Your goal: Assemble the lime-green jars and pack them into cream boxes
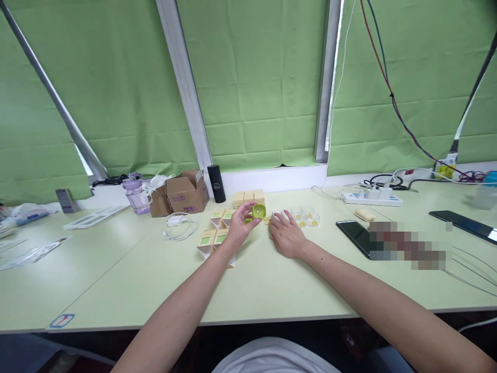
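Note:
My left hand (239, 226) is raised a little above the table and pinches a small lime-green square case (258, 211) between thumb and fingers. My right hand (286, 234) lies palm down on the pale green table (272, 285), fingers stretched toward a small yellow item (267, 220) just beyond the fingertips. Several small folded cartons with green labels (215, 235) lie under and left of my left hand. A row of closed beige boxes (249, 197) stands behind them. Clear plastic trays with yellow pieces (306, 216) sit just right of my right hand.
A black cylinder (216, 183), open cardboard boxes (186, 193), a purple bottle (134, 194) and a coiled white cable (177, 226) stand at the back left. On the right lie a power strip (370, 197), two dark phones (355, 234) (464, 223) and cables. Green blinds hang behind.

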`<state>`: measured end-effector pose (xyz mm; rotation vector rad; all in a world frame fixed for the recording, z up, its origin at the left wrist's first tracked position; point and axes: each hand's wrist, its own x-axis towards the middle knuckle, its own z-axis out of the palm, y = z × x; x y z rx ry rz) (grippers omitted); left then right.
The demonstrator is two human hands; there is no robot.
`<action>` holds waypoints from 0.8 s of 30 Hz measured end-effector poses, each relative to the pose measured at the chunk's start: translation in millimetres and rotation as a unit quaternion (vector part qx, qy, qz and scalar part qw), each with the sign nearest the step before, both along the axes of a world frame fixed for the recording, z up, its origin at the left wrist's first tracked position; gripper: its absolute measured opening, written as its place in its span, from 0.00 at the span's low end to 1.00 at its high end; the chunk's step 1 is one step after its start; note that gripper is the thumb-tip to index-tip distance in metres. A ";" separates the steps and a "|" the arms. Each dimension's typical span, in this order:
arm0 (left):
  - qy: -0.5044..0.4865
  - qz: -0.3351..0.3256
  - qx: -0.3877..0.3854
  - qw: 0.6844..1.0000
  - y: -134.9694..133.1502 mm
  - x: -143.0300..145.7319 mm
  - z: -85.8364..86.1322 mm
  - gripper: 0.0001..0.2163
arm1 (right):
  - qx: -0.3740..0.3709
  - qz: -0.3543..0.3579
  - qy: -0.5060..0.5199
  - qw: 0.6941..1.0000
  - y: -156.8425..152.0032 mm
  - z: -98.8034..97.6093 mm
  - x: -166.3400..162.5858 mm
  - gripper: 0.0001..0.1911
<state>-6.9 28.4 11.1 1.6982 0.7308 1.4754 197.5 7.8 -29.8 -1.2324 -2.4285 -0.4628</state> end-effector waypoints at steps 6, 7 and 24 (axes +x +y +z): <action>0.004 -0.012 -0.014 1.000 0.7 -1.2 -2.3 0.28 | -0.002 0.010 0.000 1.000 1.3 1.5 1.7 0.15; 0.004 -0.012 -0.017 1.000 0.7 -1.4 -2.5 0.28 | -0.002 0.010 0.001 1.000 1.6 1.4 1.7 0.15; 0.011 0.001 -0.005 1.000 0.1 -1.4 -2.0 0.26 | -0.016 0.000 0.006 1.000 1.9 1.3 0.7 0.16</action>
